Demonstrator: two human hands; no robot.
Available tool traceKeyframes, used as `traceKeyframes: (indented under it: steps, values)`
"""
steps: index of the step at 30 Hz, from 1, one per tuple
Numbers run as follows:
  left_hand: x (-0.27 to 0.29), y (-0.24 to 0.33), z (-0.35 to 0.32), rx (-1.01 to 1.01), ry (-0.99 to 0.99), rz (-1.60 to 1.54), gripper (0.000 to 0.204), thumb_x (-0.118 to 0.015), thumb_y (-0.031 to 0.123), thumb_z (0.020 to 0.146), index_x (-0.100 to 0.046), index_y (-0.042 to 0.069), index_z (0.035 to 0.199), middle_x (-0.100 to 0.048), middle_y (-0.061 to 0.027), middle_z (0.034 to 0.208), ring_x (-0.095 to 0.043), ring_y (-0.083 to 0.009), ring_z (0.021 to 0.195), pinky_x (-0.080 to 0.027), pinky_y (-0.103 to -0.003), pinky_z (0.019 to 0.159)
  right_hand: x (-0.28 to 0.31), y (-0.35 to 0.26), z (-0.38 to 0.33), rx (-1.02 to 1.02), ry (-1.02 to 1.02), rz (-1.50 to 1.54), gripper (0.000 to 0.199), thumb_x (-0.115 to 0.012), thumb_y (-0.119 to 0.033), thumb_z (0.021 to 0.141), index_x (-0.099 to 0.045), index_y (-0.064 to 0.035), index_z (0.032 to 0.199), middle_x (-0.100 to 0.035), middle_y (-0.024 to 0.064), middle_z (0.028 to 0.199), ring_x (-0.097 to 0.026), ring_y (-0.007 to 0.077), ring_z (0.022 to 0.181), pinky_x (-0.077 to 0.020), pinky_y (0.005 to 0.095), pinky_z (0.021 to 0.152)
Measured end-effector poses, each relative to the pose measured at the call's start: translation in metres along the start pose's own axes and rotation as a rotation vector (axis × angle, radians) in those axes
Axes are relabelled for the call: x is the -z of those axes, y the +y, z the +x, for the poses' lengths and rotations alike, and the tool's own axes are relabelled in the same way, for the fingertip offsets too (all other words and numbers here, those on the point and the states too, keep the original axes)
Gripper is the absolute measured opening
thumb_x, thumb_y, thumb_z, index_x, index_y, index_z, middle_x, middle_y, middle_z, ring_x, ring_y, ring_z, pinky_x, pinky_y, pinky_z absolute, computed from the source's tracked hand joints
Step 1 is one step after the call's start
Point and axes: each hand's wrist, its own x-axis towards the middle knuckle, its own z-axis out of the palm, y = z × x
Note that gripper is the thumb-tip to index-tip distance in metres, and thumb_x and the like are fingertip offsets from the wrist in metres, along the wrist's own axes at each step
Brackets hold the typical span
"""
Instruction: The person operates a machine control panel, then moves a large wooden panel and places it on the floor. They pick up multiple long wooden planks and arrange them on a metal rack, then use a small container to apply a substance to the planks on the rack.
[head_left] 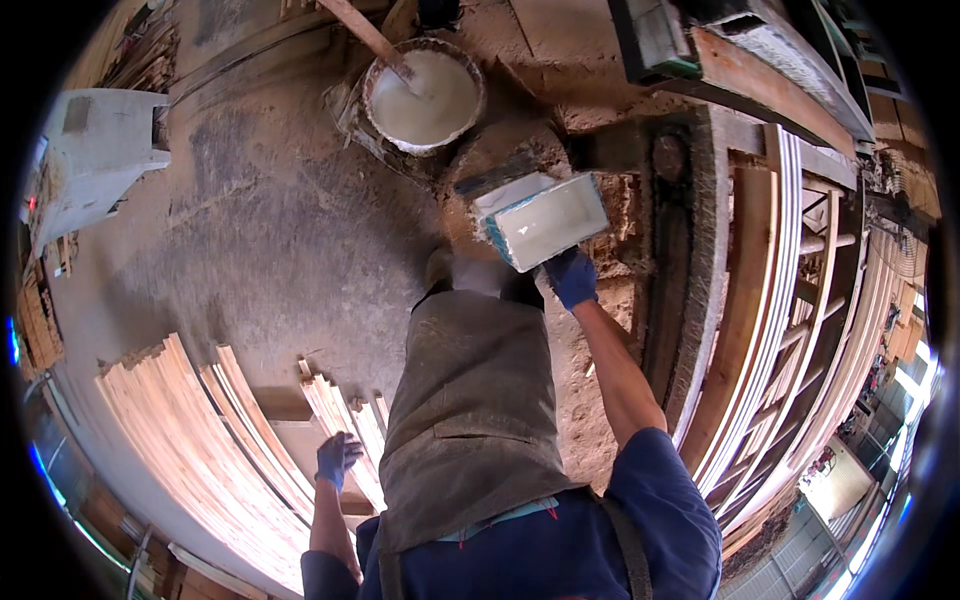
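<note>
My right hand (572, 277), in a dark blue glove, is closed on the near edge of a rectangular container (552, 222). The container has blue-stained sides and pale, creamy white stuff inside. Partly hidden behind it is another whitish piece (512, 192). Down on the left, my left hand (338, 458), also gloved, is beside a short bundle of wooden strips (345, 425). Its fingers look bent, but whether they grip a strip cannot be made out. Ahead stands a round bucket (482, 95) of white liquid, with a wooden stick (368, 38) leaning in it.
Long pale wooden strips (205, 440) are stacked at the left. To my right runs a machine frame (715, 260) with long boards (745, 310) alongside. A grey metal casing (95, 150) stands at the far left. Reddish-brown dust (590, 400) covers the ground by my feet.
</note>
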Motion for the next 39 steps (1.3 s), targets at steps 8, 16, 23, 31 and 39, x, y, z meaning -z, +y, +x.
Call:
traceKeyframes:
  steps: [8,16,23,31,39]
  values:
    - [0.009,0.027,-0.015,-0.048,-0.014,0.100,0.048,-0.050,0.046,0.098,-0.061,0.004,0.120,-0.072,-0.0144,0.100,-0.071,-0.0230,0.080,-0.053,-0.033,0.071,-0.051,0.018,0.025,-0.177,-0.054,-0.075,0.035,-0.056,-0.039,0.089,-0.071,-0.0098,0.100,-0.069,0.0206,0.100,-0.064,0.0418,0.094,-0.0518,0.0499,0.080]
    - [-0.021,0.098,0.010,-0.159,-0.169,0.092,0.051,-0.048,0.050,0.097,-0.058,0.006,0.123,-0.068,-0.0178,0.104,-0.067,-0.0287,0.085,-0.055,-0.037,0.075,0.052,-0.059,-0.036,-0.289,-0.225,-0.253,0.043,-0.054,-0.043,0.090,-0.065,-0.0082,0.112,-0.067,0.0201,0.107,-0.065,0.0393,0.095,-0.0515,0.0478,0.083]
    - [-0.149,0.194,-0.051,-0.378,-0.304,0.468,0.048,-0.048,0.050,0.097,-0.059,0.010,0.122,-0.070,-0.0165,0.102,-0.066,-0.0300,0.079,-0.053,-0.043,0.078,0.089,-0.053,-0.269,-0.301,-0.114,0.125,0.038,-0.058,-0.041,0.087,-0.067,-0.0085,0.104,-0.069,0.0206,0.096,-0.066,0.0378,0.090,-0.0514,0.0486,0.079]
    - [-0.401,0.232,-0.177,-0.897,-0.831,0.530,0.042,-0.046,0.036,0.103,-0.052,0.004,0.131,-0.058,-0.0102,0.129,-0.060,-0.0220,0.111,-0.048,-0.037,0.094,0.302,-0.067,-0.564,-0.476,0.049,0.539,0.044,-0.064,-0.036,0.091,-0.060,-0.0125,0.128,-0.070,0.0127,0.108,-0.068,0.0267,0.099,-0.0530,0.0384,0.087]
    - [-0.567,0.034,-0.462,-1.582,-1.136,1.188,0.031,-0.050,0.021,0.102,-0.061,-0.001,0.121,-0.063,-0.0129,0.121,-0.067,-0.0225,0.100,-0.055,-0.035,0.088,0.438,0.095,-0.697,-0.525,0.779,0.771,0.049,-0.062,-0.039,0.095,-0.059,0.0002,0.125,-0.069,0.0120,0.107,-0.064,0.0165,0.098,-0.0524,0.0304,0.088]
